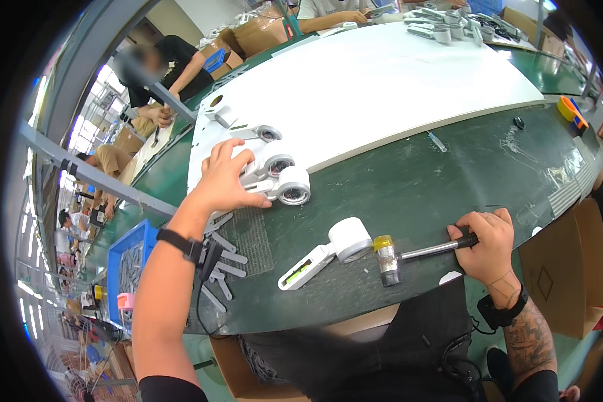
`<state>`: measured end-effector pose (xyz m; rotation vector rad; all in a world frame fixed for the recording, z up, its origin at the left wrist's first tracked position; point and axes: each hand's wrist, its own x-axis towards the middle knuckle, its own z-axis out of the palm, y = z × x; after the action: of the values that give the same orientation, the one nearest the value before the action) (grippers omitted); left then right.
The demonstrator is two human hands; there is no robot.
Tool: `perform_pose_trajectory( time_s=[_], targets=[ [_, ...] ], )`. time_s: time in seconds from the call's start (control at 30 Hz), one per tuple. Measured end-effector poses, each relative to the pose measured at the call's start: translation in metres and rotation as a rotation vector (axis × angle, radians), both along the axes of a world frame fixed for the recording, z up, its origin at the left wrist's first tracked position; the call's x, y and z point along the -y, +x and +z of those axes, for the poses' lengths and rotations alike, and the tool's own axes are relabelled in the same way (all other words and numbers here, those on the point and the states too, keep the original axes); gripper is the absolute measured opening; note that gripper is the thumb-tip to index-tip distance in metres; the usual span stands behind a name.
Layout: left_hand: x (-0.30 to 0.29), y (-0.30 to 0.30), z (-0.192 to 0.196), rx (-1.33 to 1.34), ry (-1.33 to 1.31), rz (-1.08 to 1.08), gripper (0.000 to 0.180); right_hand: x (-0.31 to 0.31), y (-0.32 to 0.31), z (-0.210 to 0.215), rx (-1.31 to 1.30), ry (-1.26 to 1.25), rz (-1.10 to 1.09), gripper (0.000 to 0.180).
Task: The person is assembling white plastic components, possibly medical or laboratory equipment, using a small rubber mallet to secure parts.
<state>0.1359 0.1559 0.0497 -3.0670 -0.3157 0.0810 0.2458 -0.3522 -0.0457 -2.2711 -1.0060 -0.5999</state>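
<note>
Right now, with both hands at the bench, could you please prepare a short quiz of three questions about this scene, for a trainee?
1. Which hand holds the mallet?
2. True or false: the left hand is inside the blue bin.
3. What lies nearest to the mallet's head?
A) a cardboard box
B) a white device
C) a blue bin

Key:
1. The right hand.
2. False; it is at the group of white devices.
3. B.
</note>
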Motion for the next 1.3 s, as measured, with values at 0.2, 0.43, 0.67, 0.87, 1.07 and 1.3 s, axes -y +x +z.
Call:
perform_pose_trajectory(
  time_s=[0.2,0.43,0.67,0.87,1.07,1.3],
  targets=[
    [-0.039,0.046,0.015,-0.078,-0.085,0.103,0.094,0.003,-0.003,-0.002,-0.009,-0.016,-0.012,0.022],
    [-0.083,0.096,0.005,-0.133,-0.113,0.147,0.098,0.005,0.003,-0.001,-0.046,0.016,0.007,0.023],
    [-0.011,0.067,-0.037,0.248,-0.321,0.128,0.088,0.006,0.005,0.0,-0.046,0.025,0.028,0.024],
    [0.114,-0.021,-0.044,0.321,-0.32,0.074,0.083,0.008,0.0,0.002,0.012,-0.009,0.024,0.023],
    [0.144,-0.079,-0.052,0.263,-0.558,0.026,0.074,0.003,-0.006,0.006,0.055,0.082,0.089,0.021],
    [0.133,-0.126,-0.068,0.67,-0.745,0.141,0.036,-0.065,-0.036,0.071,0.084,0.039,0.501,0.032]
  ],
)
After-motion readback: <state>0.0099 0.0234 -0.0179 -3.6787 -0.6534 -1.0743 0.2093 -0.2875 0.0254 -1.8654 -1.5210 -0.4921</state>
